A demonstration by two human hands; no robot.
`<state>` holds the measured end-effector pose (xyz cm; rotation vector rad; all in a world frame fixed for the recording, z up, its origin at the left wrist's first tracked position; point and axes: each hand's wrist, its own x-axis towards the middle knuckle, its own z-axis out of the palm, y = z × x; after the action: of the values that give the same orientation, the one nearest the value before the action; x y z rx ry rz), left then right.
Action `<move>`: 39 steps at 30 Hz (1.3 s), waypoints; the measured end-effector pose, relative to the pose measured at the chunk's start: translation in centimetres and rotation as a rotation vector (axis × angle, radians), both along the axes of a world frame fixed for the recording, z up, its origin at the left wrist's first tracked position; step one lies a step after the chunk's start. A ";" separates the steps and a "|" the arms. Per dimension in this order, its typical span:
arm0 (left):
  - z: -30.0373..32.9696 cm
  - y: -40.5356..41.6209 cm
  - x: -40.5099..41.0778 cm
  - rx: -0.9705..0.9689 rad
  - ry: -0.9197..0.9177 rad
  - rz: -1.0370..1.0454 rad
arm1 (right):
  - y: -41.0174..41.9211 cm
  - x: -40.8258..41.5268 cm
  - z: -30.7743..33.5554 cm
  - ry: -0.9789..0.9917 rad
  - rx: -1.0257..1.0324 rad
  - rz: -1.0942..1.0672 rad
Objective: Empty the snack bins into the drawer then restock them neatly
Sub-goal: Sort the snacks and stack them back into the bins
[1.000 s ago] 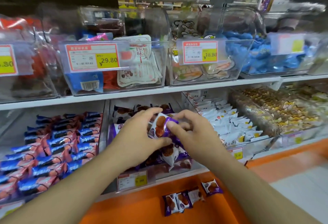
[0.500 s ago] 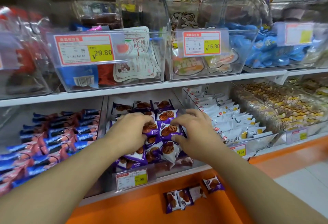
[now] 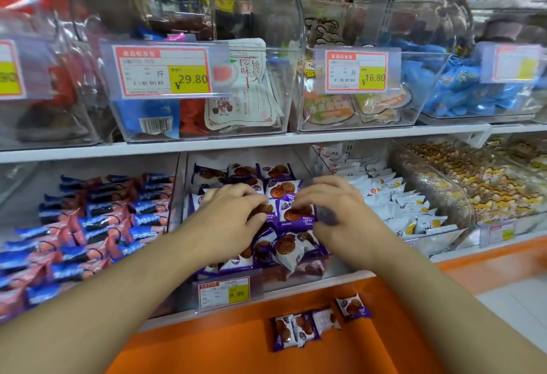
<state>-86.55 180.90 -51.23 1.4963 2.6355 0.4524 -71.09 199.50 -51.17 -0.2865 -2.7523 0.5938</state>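
Many purple snack packets (image 3: 285,193) lay in the clear middle bin (image 3: 299,280) on the lower shelf. Both hands rested on them with bent fingers, the left hand (image 3: 233,219) and the right hand (image 3: 340,213); I cannot tell if they gripped any. Four more packets (image 3: 313,322) lay below the bin in the orange drawer (image 3: 225,344).

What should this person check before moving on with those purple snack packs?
1. Packs left in the orange drawer: four purple packs lie there; not ok.
2. Back rows in the middle bin: upright, faces forward; ok.
3. Front of that bin: packs tilted and jumbled; not ok.
4. Left hand resting on the packs; ok.
5. Right hand grip: blurred; cannot tell.
6. Price tag readable, showing 9.90; ok.
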 end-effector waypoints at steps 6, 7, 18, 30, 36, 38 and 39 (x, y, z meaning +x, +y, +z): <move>-0.4 -1.3 2.3 0.048 -0.055 -0.107 | -2.5 1.2 0.5 -0.169 0.161 0.124; -0.6 -1.4 2.7 0.045 -0.075 -0.107 | -2.4 1.1 0.2 -0.140 0.163 0.112; 0.5 0.5 5.6 0.040 -0.294 0.029 | -1.7 1.5 -0.3 -0.112 0.221 -0.018; 0.5 -1.0 6.7 0.635 -0.392 0.295 | -3.2 1.4 1.3 0.018 -0.512 -0.198; 0.0 -0.9 7.4 0.563 -0.328 0.145 | -2.4 1.7 1.0 0.039 -0.552 -0.186; 0.1 -0.9 6.5 0.401 -0.136 0.051 | -2.3 2.2 0.9 -0.057 -0.398 -0.118; 0.1 -0.8 6.1 0.329 -0.082 -0.003 | -2.4 2.2 0.8 -0.111 -0.331 -0.087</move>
<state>-80.43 180.08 -51.11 1.5231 2.5889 0.9655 -68.85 197.06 -50.36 -0.5261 -2.7177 1.0393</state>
